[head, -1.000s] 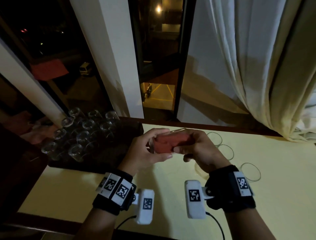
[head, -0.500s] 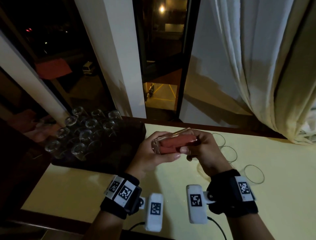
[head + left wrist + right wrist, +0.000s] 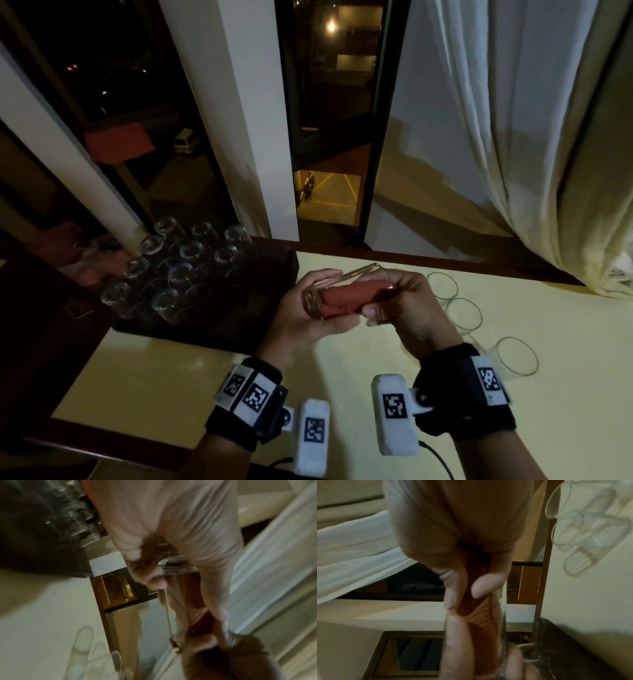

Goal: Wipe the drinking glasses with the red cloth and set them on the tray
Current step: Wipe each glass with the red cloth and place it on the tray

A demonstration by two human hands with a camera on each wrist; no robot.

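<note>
Left fingers (image 3: 329,274) grip glass (image 3: 318,301) | right fingers (image 3: 373,312) pinch red cloth (image 3: 349,298) inside

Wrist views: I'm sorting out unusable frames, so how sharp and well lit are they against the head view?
Head view: dim, night-lit, but sharp; the glass and cloth read clearly. Left wrist: heavy motion blur throughout. Right wrist: soft, blurred towards the bottom, cloth still recognisable.

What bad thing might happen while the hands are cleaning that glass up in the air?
The glass is held sideways above the table, with the left hand round its base and the right hand pushing the red cloth inside; a slip might drop it. Three unwiped glasses stand beside the right wrist, so a swing could knock them.
</note>
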